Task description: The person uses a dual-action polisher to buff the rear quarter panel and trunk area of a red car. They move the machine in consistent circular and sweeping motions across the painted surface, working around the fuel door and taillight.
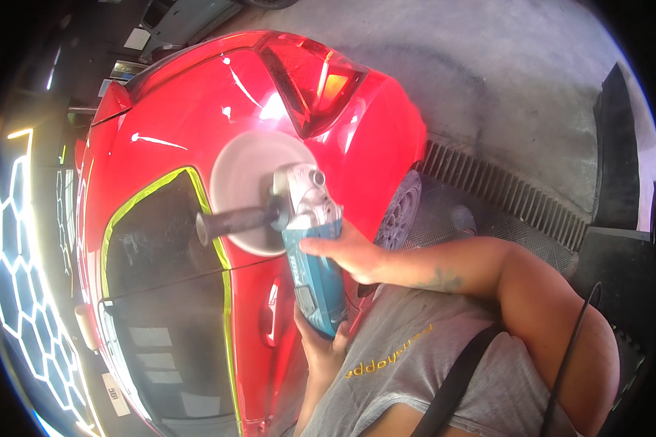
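Note:
Both my hands hold a blue polisher (315, 280) with a silver gear head and a black side handle (237, 223). My right hand (351, 255) is closed round the body just behind the gear head, its thumb across the top. Lower down, my left hand (322, 353) wraps the rear end of the tool. The side handle sticks out to the left with no hand on it. A round whitish pad (251, 175), blurred, lies over the rear side panel of a red car (175, 102); its contact face is hidden.
Yellow-green masking tape (229, 320) edges the dark side windows (171, 349). A tail light (335, 84) sits beyond the pad. Right of the car are a wheel (399, 215) and a floor grate (506, 182). A black cable (572, 342) hangs by my right arm. Hexagonal lights (25, 269) glow at left.

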Motion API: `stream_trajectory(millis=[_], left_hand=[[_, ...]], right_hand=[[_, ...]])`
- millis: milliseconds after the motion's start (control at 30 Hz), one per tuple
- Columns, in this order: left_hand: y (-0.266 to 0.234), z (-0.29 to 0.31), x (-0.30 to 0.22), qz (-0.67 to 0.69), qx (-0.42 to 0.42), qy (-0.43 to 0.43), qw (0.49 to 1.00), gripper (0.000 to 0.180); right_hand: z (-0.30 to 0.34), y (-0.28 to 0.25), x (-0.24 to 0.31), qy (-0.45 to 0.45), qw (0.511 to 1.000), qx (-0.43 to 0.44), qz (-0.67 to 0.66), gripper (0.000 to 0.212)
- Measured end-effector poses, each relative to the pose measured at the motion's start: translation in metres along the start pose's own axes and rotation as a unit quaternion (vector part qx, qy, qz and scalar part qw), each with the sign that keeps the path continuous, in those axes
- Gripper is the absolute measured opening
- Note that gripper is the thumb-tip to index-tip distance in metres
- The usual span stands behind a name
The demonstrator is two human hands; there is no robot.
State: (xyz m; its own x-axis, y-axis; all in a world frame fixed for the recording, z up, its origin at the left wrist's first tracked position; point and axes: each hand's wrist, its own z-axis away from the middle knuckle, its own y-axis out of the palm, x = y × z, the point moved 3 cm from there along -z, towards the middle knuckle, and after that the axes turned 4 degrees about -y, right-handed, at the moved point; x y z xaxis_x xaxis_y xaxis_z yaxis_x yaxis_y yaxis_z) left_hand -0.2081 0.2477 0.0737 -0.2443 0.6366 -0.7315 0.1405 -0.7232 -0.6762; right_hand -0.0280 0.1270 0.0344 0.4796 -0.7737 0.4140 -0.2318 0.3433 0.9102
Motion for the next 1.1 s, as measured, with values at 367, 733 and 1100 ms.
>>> stream_trajectory(millis=[367,733,1100], left_hand=[[0.015,-0.038,-0.053,0.019,0.000,0.026,0.999,0.111],[0.034,-0.066,-0.068,0.129,0.014,0.014,0.992,0.112],[0.005,-0.003,0.006,0.102,-0.023,-0.121,0.987,0.101]], right_hand=[[-0.039,-0.020,0.044,-0.008,0.999,0.038,-0.015,0.053],[-0.053,-0.006,0.083,-0.051,0.997,0.019,0.047,0.055],[-0.017,0.027,-0.003,-0.090,0.994,-0.029,0.053,0.064]])
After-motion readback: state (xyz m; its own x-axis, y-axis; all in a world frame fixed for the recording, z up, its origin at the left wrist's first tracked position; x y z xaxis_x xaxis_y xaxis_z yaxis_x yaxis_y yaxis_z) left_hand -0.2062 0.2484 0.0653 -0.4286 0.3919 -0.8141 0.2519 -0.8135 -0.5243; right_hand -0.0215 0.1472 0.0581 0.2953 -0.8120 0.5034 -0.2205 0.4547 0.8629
